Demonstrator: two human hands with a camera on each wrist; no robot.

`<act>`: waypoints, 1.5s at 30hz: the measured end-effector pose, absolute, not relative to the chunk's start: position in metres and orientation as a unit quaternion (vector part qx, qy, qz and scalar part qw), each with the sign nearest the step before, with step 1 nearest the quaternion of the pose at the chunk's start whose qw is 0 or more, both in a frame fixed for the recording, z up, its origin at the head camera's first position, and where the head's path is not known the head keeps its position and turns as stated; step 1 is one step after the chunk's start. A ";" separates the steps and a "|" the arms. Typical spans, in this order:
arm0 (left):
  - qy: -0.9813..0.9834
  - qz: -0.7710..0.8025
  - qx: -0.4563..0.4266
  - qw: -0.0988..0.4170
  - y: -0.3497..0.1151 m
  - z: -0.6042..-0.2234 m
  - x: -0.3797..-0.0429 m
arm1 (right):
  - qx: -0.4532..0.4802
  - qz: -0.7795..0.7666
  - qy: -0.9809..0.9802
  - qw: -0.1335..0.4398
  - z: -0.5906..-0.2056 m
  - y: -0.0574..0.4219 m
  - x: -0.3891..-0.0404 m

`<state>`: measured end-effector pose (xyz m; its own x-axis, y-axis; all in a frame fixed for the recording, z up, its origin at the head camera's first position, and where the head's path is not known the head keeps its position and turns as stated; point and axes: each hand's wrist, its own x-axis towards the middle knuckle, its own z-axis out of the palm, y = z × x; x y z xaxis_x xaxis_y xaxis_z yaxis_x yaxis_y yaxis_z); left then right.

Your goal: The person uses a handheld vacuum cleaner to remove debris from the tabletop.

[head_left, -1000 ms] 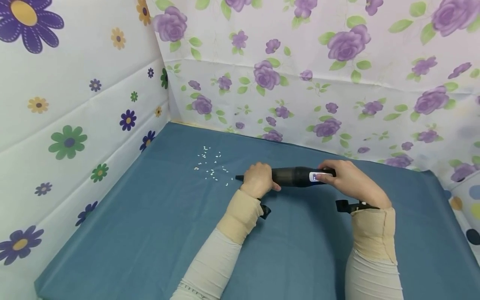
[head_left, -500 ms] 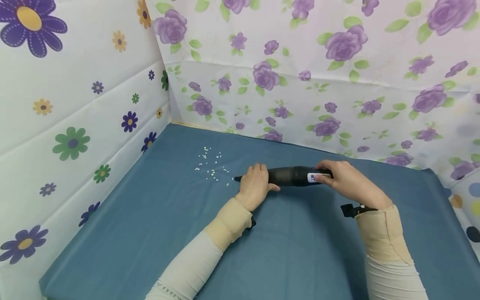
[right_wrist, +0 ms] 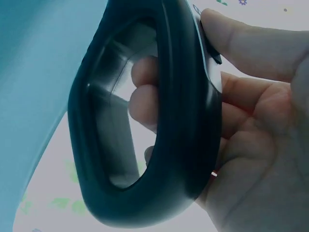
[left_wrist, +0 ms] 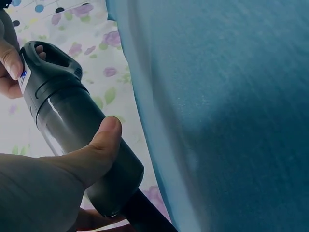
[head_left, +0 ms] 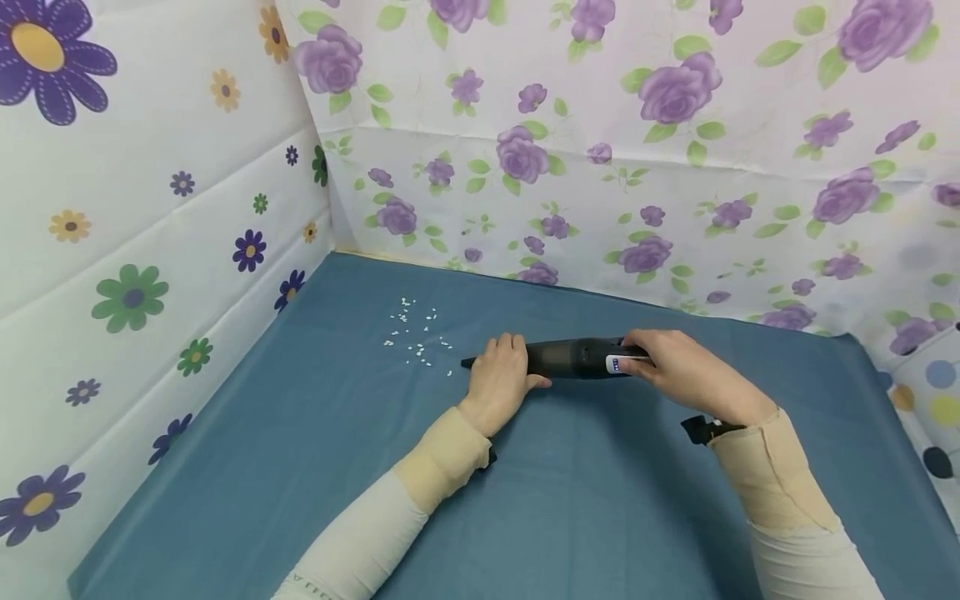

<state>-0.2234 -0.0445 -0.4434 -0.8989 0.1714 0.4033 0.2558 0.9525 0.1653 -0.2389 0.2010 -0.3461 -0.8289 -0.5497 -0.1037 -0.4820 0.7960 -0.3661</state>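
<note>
A black handheld vacuum cleaner [head_left: 558, 359] lies level across both hands in the head view, its narrow nozzle [head_left: 467, 363] pointing left. My left hand [head_left: 498, 375] grips the front of its body; in the left wrist view the thumb [left_wrist: 108, 135] lies along the dark barrel and fingers show underneath. My right hand [head_left: 686, 367] holds the rear loop handle [right_wrist: 186, 111], fingertips curled through the opening and the thumb [right_wrist: 231, 38] by the pale panel. Small white crumbs [head_left: 420, 350] are scattered just left of the nozzle tip, the closest one right by it.
A blue cloth [head_left: 315, 467] covers the table. Behind it hangs a white sheet with purple roses [head_left: 525, 154], and another flowered sheet [head_left: 131, 298] stands along the left side. A dotted sheet [head_left: 933, 400] shows at the right edge.
Both forearms have swung outward at the elbows, the left one leftward and the right one rightward. The vacuum cleaner stays in both hands, its nozzle still beside the crumbs. The head view has shifted slightly.
</note>
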 end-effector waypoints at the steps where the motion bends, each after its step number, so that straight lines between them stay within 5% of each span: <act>1: -0.968 -0.102 -0.112 0.199 -0.045 -0.444 -0.223 | -0.275 -0.164 0.942 0.102 -0.346 0.201 -0.239; 14: -0.960 -0.035 -0.136 0.241 -0.051 -0.451 -0.219 | -0.294 -0.178 0.935 0.088 -0.359 0.204 -0.237; 45: -0.969 -0.073 -0.134 0.194 -0.062 -0.441 -0.212 | -0.289 -0.207 0.931 0.079 -0.363 0.198 -0.229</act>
